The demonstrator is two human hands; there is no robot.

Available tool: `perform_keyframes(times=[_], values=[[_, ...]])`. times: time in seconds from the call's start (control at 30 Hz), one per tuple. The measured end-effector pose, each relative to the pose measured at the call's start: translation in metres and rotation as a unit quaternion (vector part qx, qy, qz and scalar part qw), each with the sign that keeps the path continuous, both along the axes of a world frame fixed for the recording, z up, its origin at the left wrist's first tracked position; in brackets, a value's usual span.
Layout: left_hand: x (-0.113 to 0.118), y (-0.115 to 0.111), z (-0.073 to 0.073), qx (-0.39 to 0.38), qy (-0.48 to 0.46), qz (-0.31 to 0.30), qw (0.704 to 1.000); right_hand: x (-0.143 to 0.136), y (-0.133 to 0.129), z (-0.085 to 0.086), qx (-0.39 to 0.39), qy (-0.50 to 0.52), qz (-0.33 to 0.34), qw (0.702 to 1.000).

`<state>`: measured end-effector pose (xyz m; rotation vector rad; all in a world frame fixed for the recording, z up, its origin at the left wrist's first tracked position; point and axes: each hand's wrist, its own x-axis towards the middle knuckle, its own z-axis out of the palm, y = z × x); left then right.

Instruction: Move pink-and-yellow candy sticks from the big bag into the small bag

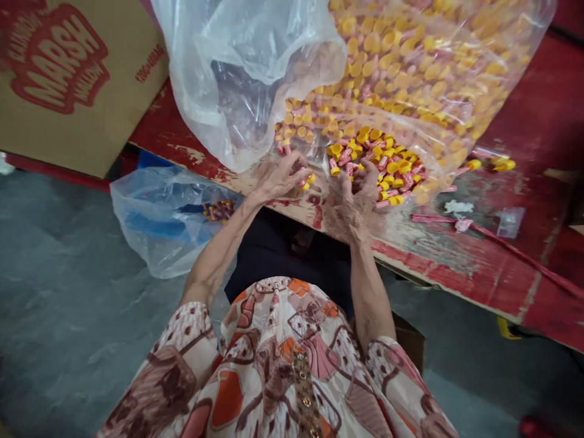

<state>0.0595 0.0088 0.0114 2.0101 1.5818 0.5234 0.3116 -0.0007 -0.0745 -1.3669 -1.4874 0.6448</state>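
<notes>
- Small yellow-capped pink pieces (387, 167) spill from the mouth of a large clear plastic bag (255, 79) on the worn red table (538, 121), directly under and just beyond both hands
- Far left, a cardboard box (77, 73); near left, below the table edge, a smaller blue-tinted bag (159, 219) holding a few pieces; right, a pink strip (502, 240) and loose pieces (495, 164) on the table
- Bag film drapes over the heap and partly veils it
- Left hand (280, 176): grip half curled, fingers resting on pieces at the bag mouth
- Right hand (358, 191): grip loosely curled into the pile; whether it has closed on any piece cannot be told
</notes>
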Motion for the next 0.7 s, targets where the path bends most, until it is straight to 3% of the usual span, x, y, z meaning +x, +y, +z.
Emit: perform_keyframes(times=[0.2,0.37,0.43,0.5,0.63,0.7], values=[[0.024,-0.013,-0.003,0.025,0.098,-0.059,0.993,-0.008,-0.003,0.013,0.025,0.008,-0.016,1.000],[0.024,-0.016,-0.009,0.058,0.022,0.001,0.998,-0.037,-0.006,0.031,0.049,0.015,0.015,0.999],[0.010,-0.024,-0.010,0.034,-0.021,0.008,0.999,-0.053,-0.006,0.034,0.040,0.015,0.043,0.998],[-0.013,-0.040,-0.009,0.028,-0.060,0.054,0.996,-0.066,-0.006,0.034,0.028,0.015,0.069,0.997],[-0.079,-0.102,-0.006,0.046,-0.107,0.273,0.955,-0.082,-0.005,0.025,0.042,0.004,0.080,0.996],[-0.112,-0.137,-0.010,0.003,-0.084,0.350,0.933,-0.085,-0.004,0.018,0.054,-0.010,0.085,0.995]])
